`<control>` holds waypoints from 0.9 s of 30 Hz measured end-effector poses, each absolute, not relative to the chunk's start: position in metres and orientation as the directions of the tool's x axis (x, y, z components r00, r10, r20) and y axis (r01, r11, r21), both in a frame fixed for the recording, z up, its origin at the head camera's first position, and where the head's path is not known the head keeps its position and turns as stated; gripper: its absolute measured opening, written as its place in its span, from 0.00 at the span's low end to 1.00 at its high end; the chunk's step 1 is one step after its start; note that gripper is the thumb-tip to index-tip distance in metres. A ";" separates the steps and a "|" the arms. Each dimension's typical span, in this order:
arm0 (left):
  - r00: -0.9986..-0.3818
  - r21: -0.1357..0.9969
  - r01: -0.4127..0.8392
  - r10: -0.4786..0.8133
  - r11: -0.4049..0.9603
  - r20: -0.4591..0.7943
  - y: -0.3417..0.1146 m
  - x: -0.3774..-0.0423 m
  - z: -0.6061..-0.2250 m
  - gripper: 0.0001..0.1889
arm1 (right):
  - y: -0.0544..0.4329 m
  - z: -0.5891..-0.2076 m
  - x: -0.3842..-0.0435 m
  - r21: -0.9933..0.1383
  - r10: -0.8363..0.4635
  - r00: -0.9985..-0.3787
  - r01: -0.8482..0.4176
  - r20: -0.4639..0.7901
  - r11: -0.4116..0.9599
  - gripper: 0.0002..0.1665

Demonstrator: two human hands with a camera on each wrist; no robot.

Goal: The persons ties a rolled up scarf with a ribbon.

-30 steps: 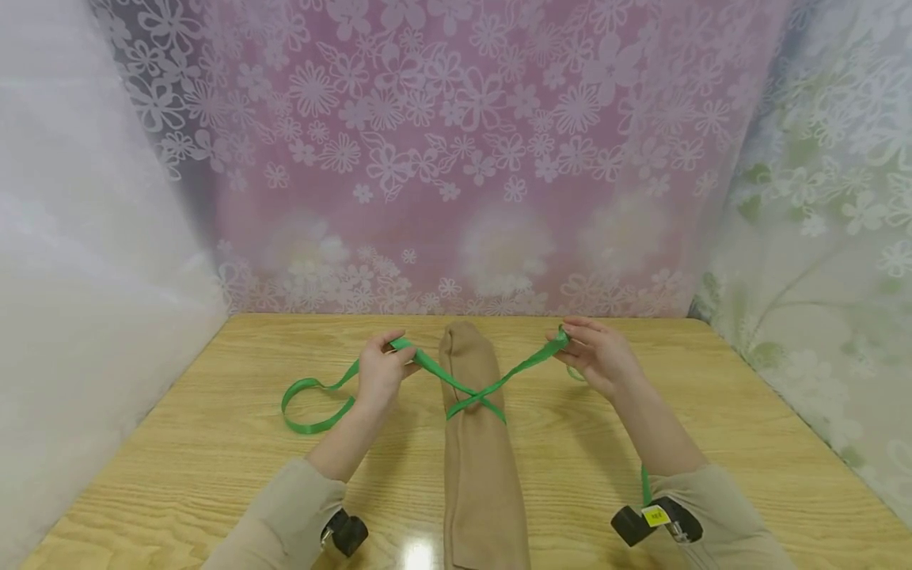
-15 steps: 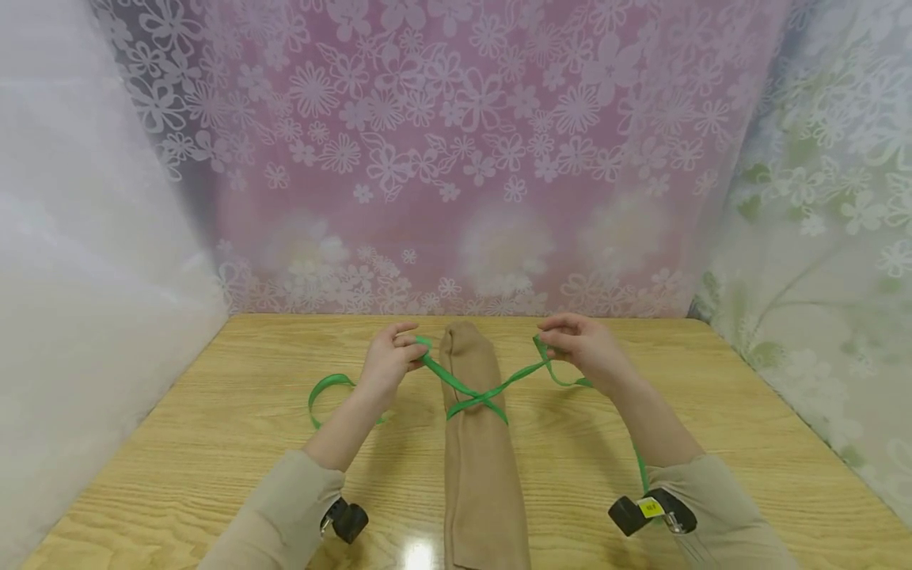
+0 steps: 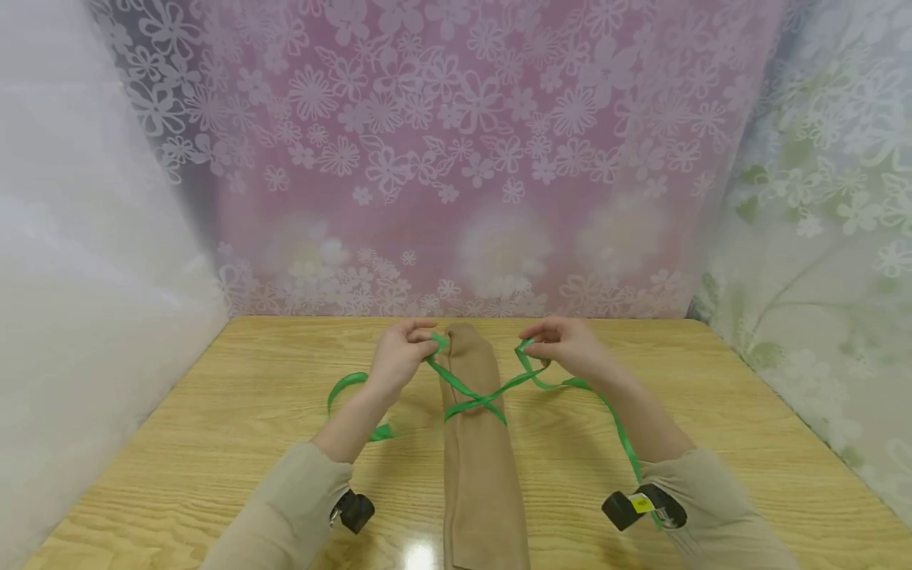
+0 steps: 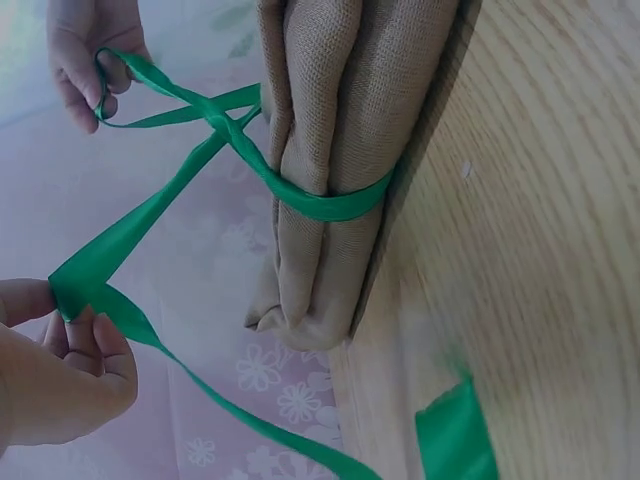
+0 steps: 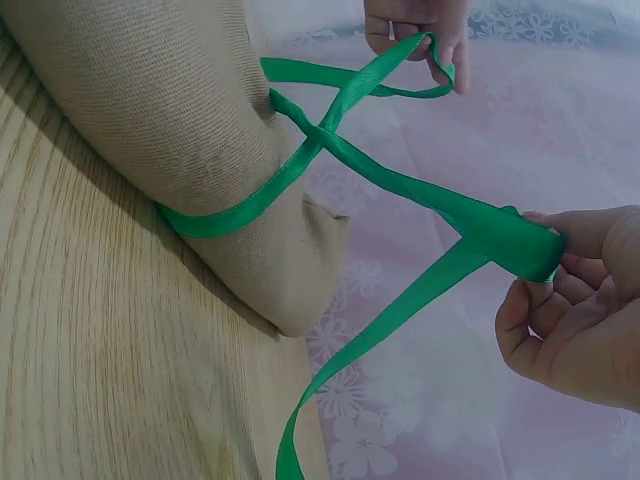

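A long rolled bundle of tan cloth lies lengthwise on the table, with a folded end at the far side. Round its upper part runs a green ribbon, whose two ends cross over the top. My left hand pinches one end, up and left of the crossing, and my right hand pinches the other on the right. Both wrist views show the ribbon folded back at the fingers, its tail hanging down from the left hand and the right hand.
The wooden table has its far edge just beyond the hands. A pink flowered curtain hangs behind, with pale sheets at either side. Loose ribbon tails curl over the table left and right. Each forearm wears a black wrist camera.
Both hands have drawn inward toward the bundle, and the ribbon ends between them and the crossing are shorter and looped at the fingers. The left tail has slid right along the table.
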State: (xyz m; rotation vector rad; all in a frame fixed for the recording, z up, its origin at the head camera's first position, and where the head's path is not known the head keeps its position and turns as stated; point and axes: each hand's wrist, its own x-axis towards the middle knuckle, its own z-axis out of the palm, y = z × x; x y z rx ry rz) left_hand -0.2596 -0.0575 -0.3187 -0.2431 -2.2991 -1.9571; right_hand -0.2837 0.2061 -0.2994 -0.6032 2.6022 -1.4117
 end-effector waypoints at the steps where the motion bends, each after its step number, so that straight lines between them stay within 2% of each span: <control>1: -0.979 0.966 0.200 0.055 0.165 0.194 -0.056 -0.260 -0.318 0.19 | 0.205 -0.299 -0.284 -0.820 -0.408 -0.910 -0.292 0.080 0.492 0.18; 13: -0.968 0.908 0.240 0.155 0.344 0.198 -0.047 -0.263 -0.312 0.14 | 0.180 -0.307 -0.286 -0.822 -0.556 -0.826 -0.379 0.094 0.424 0.16; 22: -0.954 0.841 0.295 0.191 0.453 0.232 -0.039 -0.266 -0.310 0.09 | 0.168 -0.310 -0.286 -0.866 -0.599 -0.799 -0.336 0.054 0.370 0.16; 27: -0.950 0.819 0.309 0.198 0.483 0.242 -0.035 -0.268 -0.310 0.08 | 0.165 -0.311 -0.286 -0.895 -0.594 -0.804 -0.287 0.030 0.343 0.20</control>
